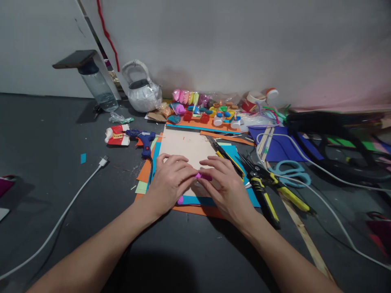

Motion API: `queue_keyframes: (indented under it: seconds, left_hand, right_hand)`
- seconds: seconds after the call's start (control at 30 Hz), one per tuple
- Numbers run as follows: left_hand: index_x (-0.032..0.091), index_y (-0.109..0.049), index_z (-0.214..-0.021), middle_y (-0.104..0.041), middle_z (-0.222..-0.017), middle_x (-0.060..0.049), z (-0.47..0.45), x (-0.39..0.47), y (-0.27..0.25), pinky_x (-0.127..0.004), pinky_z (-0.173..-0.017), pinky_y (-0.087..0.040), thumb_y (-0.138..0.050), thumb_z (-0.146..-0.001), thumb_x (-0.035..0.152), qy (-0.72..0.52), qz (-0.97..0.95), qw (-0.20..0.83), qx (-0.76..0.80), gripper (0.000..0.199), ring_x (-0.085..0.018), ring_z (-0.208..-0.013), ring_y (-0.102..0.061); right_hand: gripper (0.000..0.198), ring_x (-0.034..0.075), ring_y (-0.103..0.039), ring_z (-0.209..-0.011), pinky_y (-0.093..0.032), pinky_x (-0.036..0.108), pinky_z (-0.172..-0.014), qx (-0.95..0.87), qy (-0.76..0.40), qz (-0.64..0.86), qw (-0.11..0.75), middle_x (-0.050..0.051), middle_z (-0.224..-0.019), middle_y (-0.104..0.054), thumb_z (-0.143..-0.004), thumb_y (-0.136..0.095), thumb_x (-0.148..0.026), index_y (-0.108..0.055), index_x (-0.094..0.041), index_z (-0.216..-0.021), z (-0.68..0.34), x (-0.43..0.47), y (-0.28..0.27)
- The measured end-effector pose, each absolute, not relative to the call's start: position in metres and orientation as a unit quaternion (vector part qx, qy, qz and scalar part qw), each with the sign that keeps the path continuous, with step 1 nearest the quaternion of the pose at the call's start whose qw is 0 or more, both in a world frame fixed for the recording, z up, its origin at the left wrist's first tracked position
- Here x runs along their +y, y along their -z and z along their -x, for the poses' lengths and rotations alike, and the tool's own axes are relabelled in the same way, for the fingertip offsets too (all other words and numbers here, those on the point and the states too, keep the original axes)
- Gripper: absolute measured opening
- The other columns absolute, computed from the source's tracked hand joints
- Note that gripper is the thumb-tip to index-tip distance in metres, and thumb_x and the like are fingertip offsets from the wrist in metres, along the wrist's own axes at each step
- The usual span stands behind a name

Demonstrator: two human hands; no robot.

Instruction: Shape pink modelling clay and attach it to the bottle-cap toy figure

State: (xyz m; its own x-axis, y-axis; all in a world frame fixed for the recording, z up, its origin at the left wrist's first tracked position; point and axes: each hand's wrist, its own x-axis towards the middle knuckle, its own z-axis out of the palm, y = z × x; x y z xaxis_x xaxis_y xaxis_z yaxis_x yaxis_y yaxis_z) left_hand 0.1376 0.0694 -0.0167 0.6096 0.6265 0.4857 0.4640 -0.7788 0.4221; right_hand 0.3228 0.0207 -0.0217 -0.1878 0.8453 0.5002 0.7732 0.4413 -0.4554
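Between the fingertips of both hands is a small piece of pink-purple modelling clay point(198, 176). My left hand point(172, 177) pinches it from the left with thumb and forefinger, and my right hand point(224, 179) from the right; part of the clay is covered by the right fingers. Another small lump of pink clay point(180, 200) lies by the heel of my left hand, on the blue sheet's front edge. Beneath the hands is a pale cream sheet point(180, 140) on top of stacked blue and orange sheets. A yellow-black cutter knife point(227, 156) lies beside my right fingers.
A blue glue gun point(145, 140) lies to the left. Pliers point(264, 199), light-blue scissors point(291, 173) and a white cable point(330, 215) are on the right. Behind stand small coloured clay models point(226, 116), a silvery kettle-like pot point(143, 95) and a water bottle point(100, 89).
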Motion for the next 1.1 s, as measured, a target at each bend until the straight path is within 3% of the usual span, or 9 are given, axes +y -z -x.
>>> queue_keyframes:
  seconds: [1.1]
  left_hand:
    - [0.021,-0.066,-0.101,-0.078,-0.102,-0.004,-0.137,0.0704,0.0232,-0.046,-0.101,-0.028,-0.059,-0.095,0.022,-0.325,-0.88,0.136,0.319,0.01,-0.025,-0.112,-0.063]
  right_hand:
    - [0.01,0.027,-0.058,-0.116,-0.052,0.052,-0.097,-0.772,-0.01,0.508,0.383,0.01,-0.114,-0.07,-0.093,-0.063,-0.021,-0.068,-0.022,-0.101,-0.3244,0.0231,0.0264]
